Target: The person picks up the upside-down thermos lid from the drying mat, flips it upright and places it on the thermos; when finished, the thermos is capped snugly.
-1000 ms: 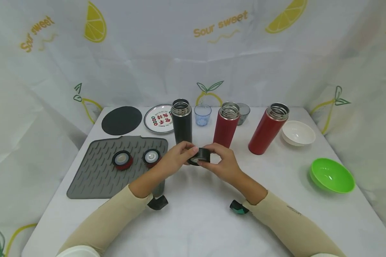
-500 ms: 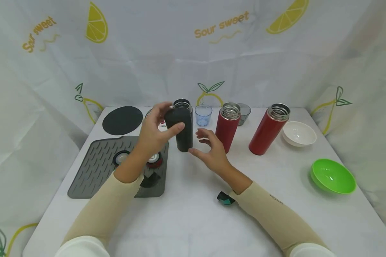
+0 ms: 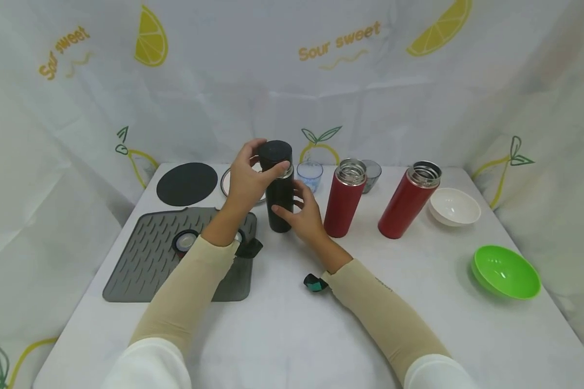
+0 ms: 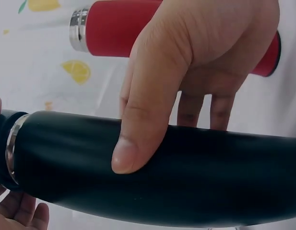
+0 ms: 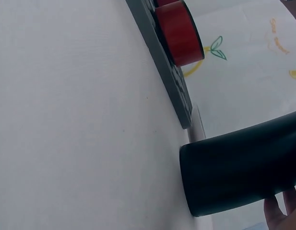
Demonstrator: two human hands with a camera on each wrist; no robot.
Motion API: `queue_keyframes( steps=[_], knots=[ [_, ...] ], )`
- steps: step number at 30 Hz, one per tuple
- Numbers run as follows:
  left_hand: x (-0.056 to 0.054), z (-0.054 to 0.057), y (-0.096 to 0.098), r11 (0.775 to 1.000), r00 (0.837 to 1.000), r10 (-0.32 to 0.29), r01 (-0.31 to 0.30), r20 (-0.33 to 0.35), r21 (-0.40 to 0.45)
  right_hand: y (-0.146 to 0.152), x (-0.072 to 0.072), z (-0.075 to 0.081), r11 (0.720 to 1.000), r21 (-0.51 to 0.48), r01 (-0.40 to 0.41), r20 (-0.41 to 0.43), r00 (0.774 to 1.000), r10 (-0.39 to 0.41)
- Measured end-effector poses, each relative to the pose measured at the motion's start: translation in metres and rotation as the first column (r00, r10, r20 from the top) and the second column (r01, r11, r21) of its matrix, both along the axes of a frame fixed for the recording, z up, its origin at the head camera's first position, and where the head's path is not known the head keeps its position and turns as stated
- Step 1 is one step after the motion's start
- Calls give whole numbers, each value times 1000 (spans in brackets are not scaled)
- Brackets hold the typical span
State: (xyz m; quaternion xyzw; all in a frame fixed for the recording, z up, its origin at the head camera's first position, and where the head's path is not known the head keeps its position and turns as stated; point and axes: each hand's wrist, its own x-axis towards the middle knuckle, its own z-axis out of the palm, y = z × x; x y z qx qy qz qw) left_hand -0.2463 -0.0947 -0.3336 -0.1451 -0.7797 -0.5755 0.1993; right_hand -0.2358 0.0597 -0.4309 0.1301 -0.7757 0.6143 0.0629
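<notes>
The black thermos [image 3: 279, 202] stands upright on the table, its black lid [image 3: 274, 150] sitting over the mouth. My left hand [image 3: 245, 179] grips this lid from the left, thumb across its front. Lower down, my right hand [image 3: 307, 216] holds the thermos body from the right; its thumb [image 4: 138, 129] lies along the dark side in the left wrist view. A thin silver ring [image 4: 12, 148] shows between lid and body. In the right wrist view, the thermos base [image 5: 205, 179] meets the white tabletop.
Two lidless red thermoses [image 3: 344, 202] [image 3: 409, 200] stand to the right, near a white bowl [image 3: 454, 207] and a green bowl [image 3: 506, 272]. Clear glasses [image 3: 310, 174] stand behind. Left lies a grey drying mat [image 3: 141, 259] with red lids [image 5: 179, 33], plus a black round mat [image 3: 187, 184].
Both hands have moved from in front of the thermos up to it. The left hand has brought the black lid onto its top, and the right hand has taken hold of the body.
</notes>
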Motion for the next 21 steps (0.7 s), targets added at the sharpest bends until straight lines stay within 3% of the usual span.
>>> queue_keyframes(
  steps=[9,17,21],
  knots=[
    [0,-4,4,1000,999,27,-27,-46,-3,-1,-5,-6,1000,11,-13,52,999,12],
    [3,-5,8,996,996,81,-83,-37,-46,0,-9,-8,999,22,-25,55,998,23],
    [4,-8,5,998,998,58,-58,-13,-28,0,-10,-11,1000,20,-19,46,999,18]
  ],
)
